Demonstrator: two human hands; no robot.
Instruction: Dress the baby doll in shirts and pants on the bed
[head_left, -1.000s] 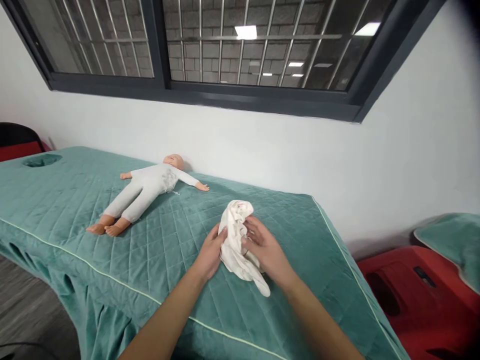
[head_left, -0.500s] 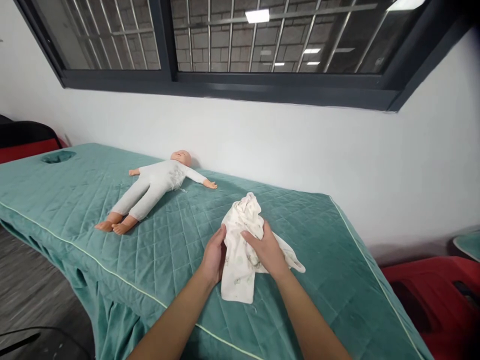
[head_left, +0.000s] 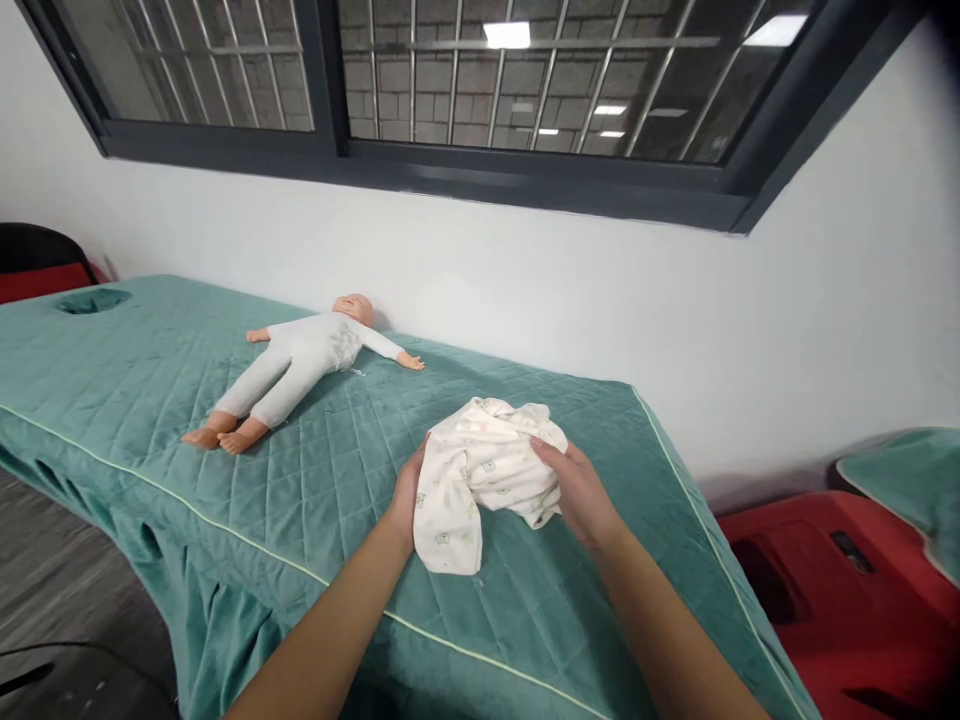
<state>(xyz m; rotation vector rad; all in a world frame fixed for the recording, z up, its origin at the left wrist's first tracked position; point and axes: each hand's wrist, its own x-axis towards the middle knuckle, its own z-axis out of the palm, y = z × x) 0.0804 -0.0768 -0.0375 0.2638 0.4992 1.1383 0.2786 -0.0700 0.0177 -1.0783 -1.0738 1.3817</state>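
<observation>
A white baby garment (head_left: 487, 465) with small printed figures is bunched up between my hands, just above the bed cover. One tube-like part, a sleeve or a leg, hangs down at its left. My left hand (head_left: 407, 492) grips its left side, with most of the fingers hidden behind the fabric. On the right side, my right hand (head_left: 581, 488) holds the bunched cloth with the thumb on top. A baby doll (head_left: 307, 352) in a pale long-sleeved suit lies on its back further left, arms spread, feet toward me. Neither hand touches it.
A green quilted cover (head_left: 360, 520) with a pale piped edge lies over the bed, which has a face hole (head_left: 94, 300) at the far left. Behind it are a white wall and a barred window (head_left: 465, 170). A red plastic object (head_left: 847, 590) stands at the right.
The garment has been gathered into a wider bundle, and my hands have moved apart, the right one to the right. The view has turned slightly right; the doll lies as before.
</observation>
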